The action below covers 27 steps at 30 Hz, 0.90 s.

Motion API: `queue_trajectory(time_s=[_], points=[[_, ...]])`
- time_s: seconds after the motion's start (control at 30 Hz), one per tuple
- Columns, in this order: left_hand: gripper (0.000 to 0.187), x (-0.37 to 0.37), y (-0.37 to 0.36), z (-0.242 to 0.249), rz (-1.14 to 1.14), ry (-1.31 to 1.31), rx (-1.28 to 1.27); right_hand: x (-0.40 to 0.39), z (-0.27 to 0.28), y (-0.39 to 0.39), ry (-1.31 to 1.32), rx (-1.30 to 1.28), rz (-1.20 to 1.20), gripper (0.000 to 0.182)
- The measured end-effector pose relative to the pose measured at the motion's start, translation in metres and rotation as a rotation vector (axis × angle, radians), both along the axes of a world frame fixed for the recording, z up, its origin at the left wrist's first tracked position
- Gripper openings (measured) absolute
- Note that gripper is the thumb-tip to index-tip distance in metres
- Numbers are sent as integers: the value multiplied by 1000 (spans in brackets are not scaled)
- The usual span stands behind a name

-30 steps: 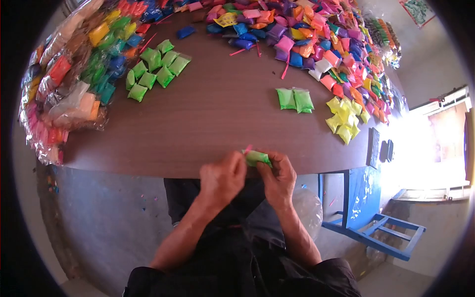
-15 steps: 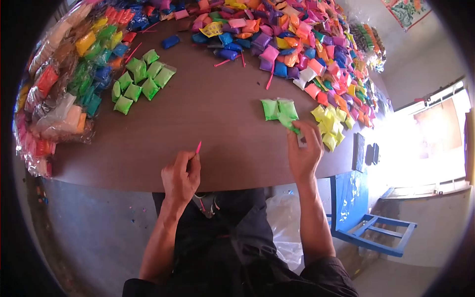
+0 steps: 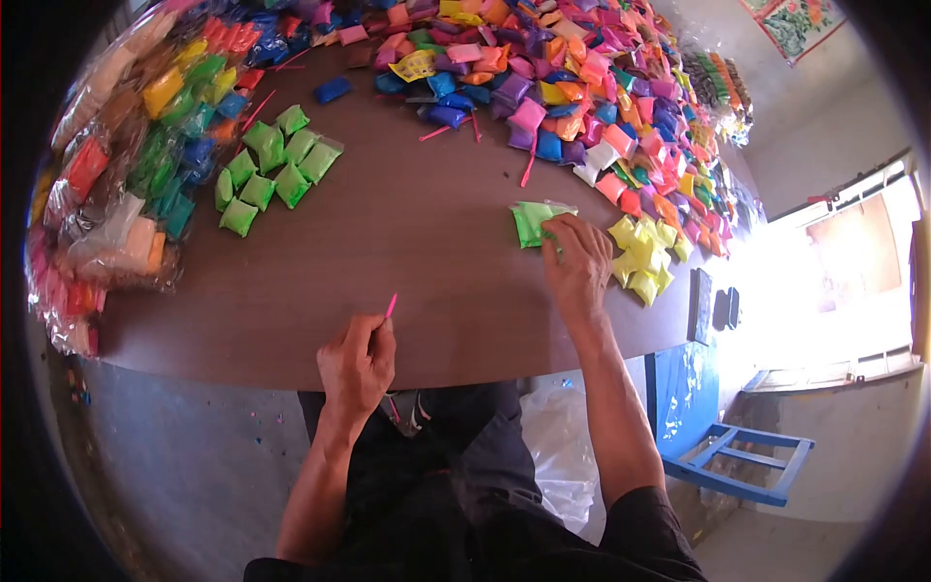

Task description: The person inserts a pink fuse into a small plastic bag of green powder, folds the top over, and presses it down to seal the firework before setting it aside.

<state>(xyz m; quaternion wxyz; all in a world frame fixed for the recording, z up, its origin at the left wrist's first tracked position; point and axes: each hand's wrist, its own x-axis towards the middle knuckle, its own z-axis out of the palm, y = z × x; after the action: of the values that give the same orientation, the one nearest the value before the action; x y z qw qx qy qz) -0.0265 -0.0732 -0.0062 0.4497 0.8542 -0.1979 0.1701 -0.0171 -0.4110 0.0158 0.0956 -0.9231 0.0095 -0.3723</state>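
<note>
Partly under right hand point(image 3: 579, 264), green packets point(image 3: 529, 221); pink stick point(image 3: 391, 306) in left hand point(image 3: 357, 363).

- One camera, worn on the person's head, faces forward and steeply down over the tabletop point(image 3: 417, 262).
- It's near the hands: left hand point(image 3: 357, 361) just left of centre, right hand point(image 3: 579, 260) right of it, lap point(image 3: 446, 436) below.
- The lens reaches wide, catching the window point(image 3: 858, 257) at far right, corners rounded off black.
</note>
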Motion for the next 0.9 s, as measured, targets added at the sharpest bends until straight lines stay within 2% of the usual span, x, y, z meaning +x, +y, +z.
queue_trajectory(time_s=[0.33, 0.43, 0.63, 0.73, 0.9], points=[[11, -1, 0, -5, 12, -3, -6, -12, 10, 6, 60, -28, 48, 28], [8, -4, 1, -6, 18, 39, -1, -10, 13, 1, 17, 48, 55, 31], [10, -3, -2, -6, 30, 13, 3, -10, -5, -20, 102, 148, -29, 37], [9, -2, -1, -3, 19, 11, 5, -15, -14, -23, 147, 251, -14, 37], [8, 0, -1, -4, 6, -4, 25, -17, -16, -26, 125, 285, -21, 35]])
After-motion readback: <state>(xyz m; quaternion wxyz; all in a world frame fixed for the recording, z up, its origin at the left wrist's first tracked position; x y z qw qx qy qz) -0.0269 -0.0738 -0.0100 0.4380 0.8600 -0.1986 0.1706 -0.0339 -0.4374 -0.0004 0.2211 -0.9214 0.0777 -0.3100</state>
